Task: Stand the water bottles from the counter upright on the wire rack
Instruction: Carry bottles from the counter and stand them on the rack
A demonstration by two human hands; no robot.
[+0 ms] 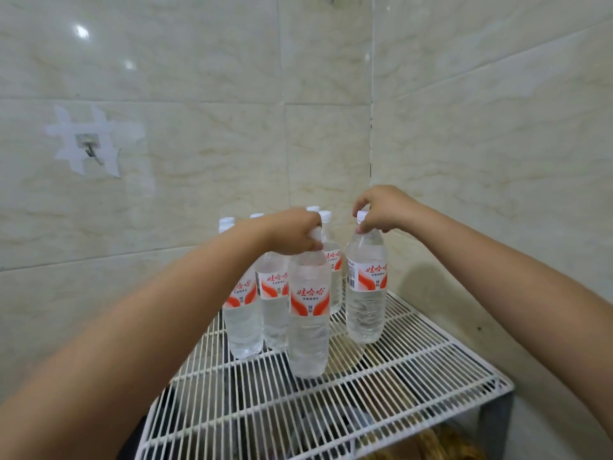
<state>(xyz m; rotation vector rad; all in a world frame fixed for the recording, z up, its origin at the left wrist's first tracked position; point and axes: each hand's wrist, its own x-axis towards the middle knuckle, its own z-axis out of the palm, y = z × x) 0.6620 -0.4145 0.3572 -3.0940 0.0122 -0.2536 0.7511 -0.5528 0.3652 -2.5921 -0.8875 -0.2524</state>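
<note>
Several clear water bottles with red-and-white labels stand upright on the white wire rack (414,370). My left hand (295,235) grips the cap and neck of the front bottle (308,330), which stands on the rack. To the right, my right hand (381,207) pinches the white cap of another bottle (365,300), also upright on the rack. Behind them stand a left bottle (242,323), a middle bottle (273,310) and a back bottle (333,270); more caps show behind my left forearm.
The rack sits in a corner between two tiled walls. A taped metal hook (88,149) is on the left wall. Dark items and something brown (441,443) lie under the rack. The rack's near and right wires are bare.
</note>
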